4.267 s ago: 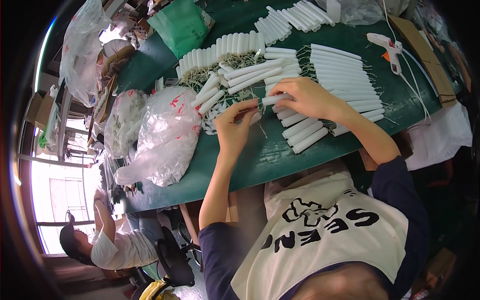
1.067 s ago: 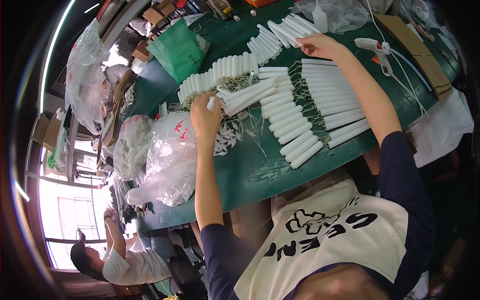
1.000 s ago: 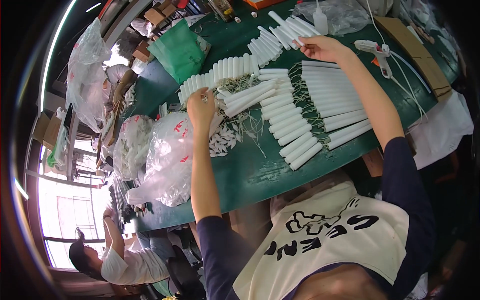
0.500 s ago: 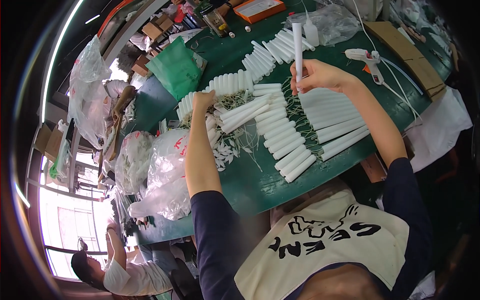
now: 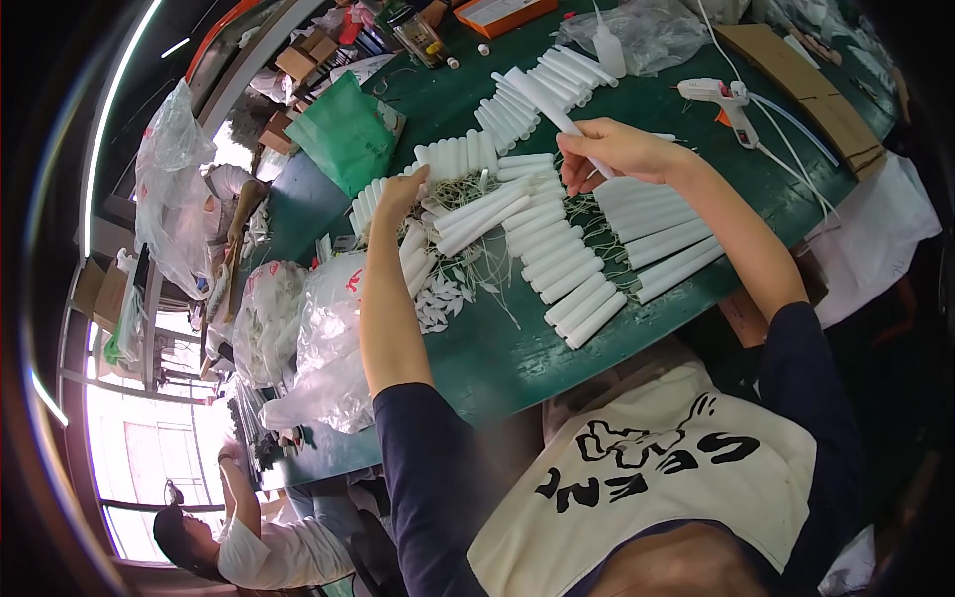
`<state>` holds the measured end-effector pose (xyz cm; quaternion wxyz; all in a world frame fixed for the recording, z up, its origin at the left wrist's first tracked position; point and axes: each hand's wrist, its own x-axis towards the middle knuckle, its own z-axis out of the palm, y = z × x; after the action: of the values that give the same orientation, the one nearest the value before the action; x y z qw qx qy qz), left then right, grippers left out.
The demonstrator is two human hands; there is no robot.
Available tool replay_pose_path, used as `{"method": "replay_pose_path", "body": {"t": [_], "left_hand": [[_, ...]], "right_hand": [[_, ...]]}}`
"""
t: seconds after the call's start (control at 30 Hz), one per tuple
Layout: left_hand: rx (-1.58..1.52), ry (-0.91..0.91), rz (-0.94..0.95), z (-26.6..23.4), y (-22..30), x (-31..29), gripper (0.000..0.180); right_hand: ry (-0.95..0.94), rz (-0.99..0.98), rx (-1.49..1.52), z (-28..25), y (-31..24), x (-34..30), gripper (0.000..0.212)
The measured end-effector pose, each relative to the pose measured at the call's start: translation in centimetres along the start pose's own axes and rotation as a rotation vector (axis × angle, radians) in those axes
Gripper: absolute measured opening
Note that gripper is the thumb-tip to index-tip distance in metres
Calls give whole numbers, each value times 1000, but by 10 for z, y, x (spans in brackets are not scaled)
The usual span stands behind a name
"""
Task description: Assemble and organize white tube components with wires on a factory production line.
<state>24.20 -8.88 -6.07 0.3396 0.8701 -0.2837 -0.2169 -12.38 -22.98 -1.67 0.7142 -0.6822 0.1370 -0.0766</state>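
My right hand [image 5: 622, 151] is closed around the lower end of a long white tube [image 5: 540, 99], which leans toward the upper left. Below that hand, long white tubes [image 5: 657, 221] lie side by side, with thin pale wires at their left ends. Beside the standing row of white tubes [image 5: 456, 156] is my left hand [image 5: 400, 191]; its fingers are largely hidden. Tangled wires [image 5: 460, 191] lie just right of it. Shorter white tubes [image 5: 562, 269] fill the middle, and small white leaf-shaped pieces [image 5: 438, 300] lie nearer me.
A glue gun [image 5: 731, 107] with its cord lies at the right, near a cardboard strip [image 5: 806, 95]. A white squeeze bottle [image 5: 609, 52] stands at the back. The green bag [image 5: 343, 129] and clear plastic bags [image 5: 323, 323] are at the left. A co-worker [image 5: 279, 547] sits lower left.
The tube in my right hand has tipped from upright to a slant toward the upper left. My right hand has moved slightly left; my left hand stays by the standing row.
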Motion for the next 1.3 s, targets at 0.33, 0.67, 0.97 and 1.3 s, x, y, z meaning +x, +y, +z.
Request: {"method": "replay_pose_path", "body": {"t": [0.33, 0.67, 0.97, 1.3], "left_hand": [[309, 193, 158, 24, 20, -6, 42], [-304, 90, 18, -25, 1, -43, 35], [-186, 154, 491, -42, 18, -92, 33], [-298, 140, 281, -33, -4, -64, 34]], "right_hand": [[-12, -36, -22, -7, 11, -7, 27], [-37, -27, -47, 6, 9, -12, 28], [-83, -27, -59, 15, 14, -3, 27], [-58, 6, -64, 14, 14, -6, 28]]}}
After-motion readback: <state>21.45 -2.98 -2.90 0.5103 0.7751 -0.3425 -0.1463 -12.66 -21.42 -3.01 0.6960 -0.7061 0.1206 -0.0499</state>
